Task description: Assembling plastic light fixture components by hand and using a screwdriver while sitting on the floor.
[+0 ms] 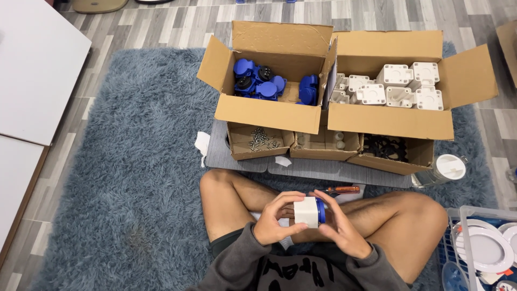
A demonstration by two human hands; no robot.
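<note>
Both hands cupped round white-blue socket, over lap.

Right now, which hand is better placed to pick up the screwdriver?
Right, probably. The right hand cups the blue-capped side of the white socket housing, and the orange-handled screwdriver lies on the leg just beyond its fingertips. The left hand grips the housing's far side, farther from the tool.
</note>
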